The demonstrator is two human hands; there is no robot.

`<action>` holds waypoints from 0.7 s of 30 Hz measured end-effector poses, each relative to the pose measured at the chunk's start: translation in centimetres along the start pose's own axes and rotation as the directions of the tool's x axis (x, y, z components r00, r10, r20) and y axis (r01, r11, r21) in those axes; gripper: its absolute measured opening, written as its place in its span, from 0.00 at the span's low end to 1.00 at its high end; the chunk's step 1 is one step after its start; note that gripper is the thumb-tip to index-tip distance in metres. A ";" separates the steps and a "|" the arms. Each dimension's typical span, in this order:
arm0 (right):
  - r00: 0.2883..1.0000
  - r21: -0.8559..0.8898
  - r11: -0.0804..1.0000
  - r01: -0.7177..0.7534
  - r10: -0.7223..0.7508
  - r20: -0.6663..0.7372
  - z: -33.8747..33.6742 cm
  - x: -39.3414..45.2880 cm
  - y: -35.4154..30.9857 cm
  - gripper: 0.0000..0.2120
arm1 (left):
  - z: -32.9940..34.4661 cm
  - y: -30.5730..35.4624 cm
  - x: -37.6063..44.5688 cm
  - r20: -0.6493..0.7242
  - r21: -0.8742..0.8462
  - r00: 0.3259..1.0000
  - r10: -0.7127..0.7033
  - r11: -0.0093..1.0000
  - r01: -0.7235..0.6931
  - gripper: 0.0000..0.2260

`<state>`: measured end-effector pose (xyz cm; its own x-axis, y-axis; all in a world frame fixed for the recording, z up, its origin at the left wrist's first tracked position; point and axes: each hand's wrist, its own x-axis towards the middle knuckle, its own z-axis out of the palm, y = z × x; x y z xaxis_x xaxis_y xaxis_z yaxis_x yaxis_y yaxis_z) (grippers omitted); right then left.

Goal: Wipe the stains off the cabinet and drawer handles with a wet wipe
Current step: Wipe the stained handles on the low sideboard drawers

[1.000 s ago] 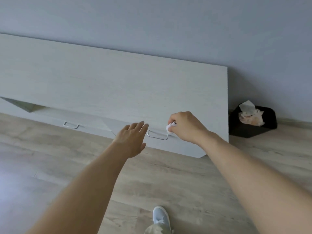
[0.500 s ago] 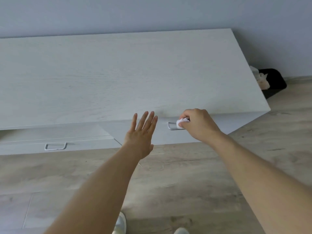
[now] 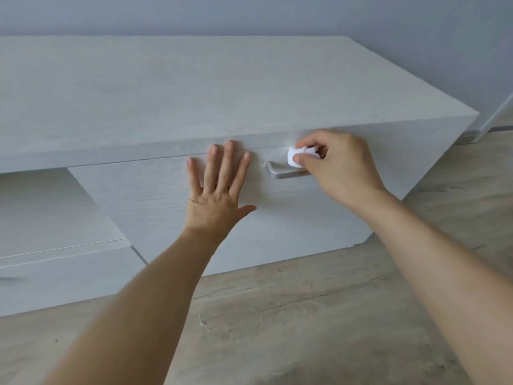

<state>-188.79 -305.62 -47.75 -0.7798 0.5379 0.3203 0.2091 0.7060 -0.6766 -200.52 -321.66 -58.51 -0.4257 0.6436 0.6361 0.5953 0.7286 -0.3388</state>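
A low white cabinet (image 3: 194, 93) stands against the wall. On its right door front (image 3: 166, 207) sits a metal handle (image 3: 280, 170) with a brownish stain near its right end. My right hand (image 3: 338, 168) pinches a bunched white wet wipe (image 3: 295, 155) and holds it against the handle's right part. My left hand (image 3: 219, 190) lies flat with straight spread fingers on the door front, just left of the handle. The handle's right end is hidden by my right hand.
A recessed drawer section (image 3: 55, 223) lies at the lower left of the cabinet, with a blurred handle (image 3: 11, 279) at the frame's edge. Light wood floor (image 3: 305, 315) stretches in front. The grey wall (image 3: 277, 15) is behind; a white edge (image 3: 497, 115) stands at the far right.
The view has come much closer and lower to the cabinet. My left hand went from hovering to lying flat on the door front. The right hand keeps the wipe at the handle. The black bin is out of view.
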 end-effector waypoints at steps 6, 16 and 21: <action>0.994 0.079 0.995 0.068 -0.060 -0.095 0.6 -0.6 0.3 0.05 | 1.0 -0.3 0.0 -0.195 0.068 0.981 0.013 0.998 0.000 0.52; 0.925 0.020 0.986 0.166 -0.148 -0.349 1.0 -1.9 0.6 0.07 | 1.0 0.6 0.1 -0.298 -0.008 0.953 -0.060 0.998 0.060 0.51; 0.874 0.022 0.982 0.188 -0.157 -0.461 0.5 -2.5 2.6 0.08 | 1.1 1.5 0.5 -0.293 -0.054 0.947 -0.129 0.991 0.119 0.50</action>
<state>-186.60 -305.37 -50.65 -0.4422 0.5714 0.6914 0.0458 0.7842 -0.6188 -200.62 -319.95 -59.48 -0.2808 0.4471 0.8493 0.5763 0.7861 -0.2233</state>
